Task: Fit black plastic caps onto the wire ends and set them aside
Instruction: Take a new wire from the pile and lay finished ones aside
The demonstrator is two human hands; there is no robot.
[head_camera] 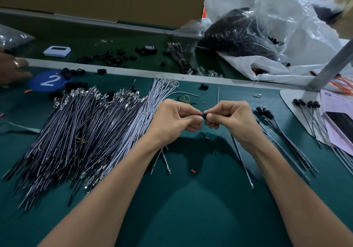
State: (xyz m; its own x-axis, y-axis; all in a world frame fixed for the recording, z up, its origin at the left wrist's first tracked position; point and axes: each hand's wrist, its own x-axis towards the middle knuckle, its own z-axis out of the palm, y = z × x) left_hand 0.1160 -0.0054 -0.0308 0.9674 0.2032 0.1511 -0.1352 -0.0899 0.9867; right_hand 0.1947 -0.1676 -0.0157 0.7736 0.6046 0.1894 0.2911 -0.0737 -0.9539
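Held together above the green desk (191, 199), fingertips meeting. Right grip (229, 117): clamped on a black cap (204, 116), pinched between thumb and forefinger. Left grip (177, 115): thumb and forefinger pressed together right against the cap's left end, apparently pinching the tip of a wire (241, 160), with the tip hidden behind the fingertips. Trailing out from under the right grip toward the body, lying on the desk: the thin dark length of that wire.

Left of the left grip and partly under its forearm: a broad heap of uncapped wires (86, 132), grey and dark, clear tips pointing away. Just right of the right grip: a few capped wires (286, 132), black caps at their far ends, some lying over the edge of a white base plate (292, 101). Further right: pink papers (336, 137) under a dark flat slab.

Beyond both, past a pale strip: scattered loose caps (112, 56), a tied bundle of wires (178, 55), a roll of black tape (150, 49) and a small white device (57, 51). Far beyond the right grip: a crumpled clear plastic bag (286, 36) with dark contents. Far left of the left grip: a blue disc (47, 81) marked 2, and another person's hand (11, 69) resting by the edge.
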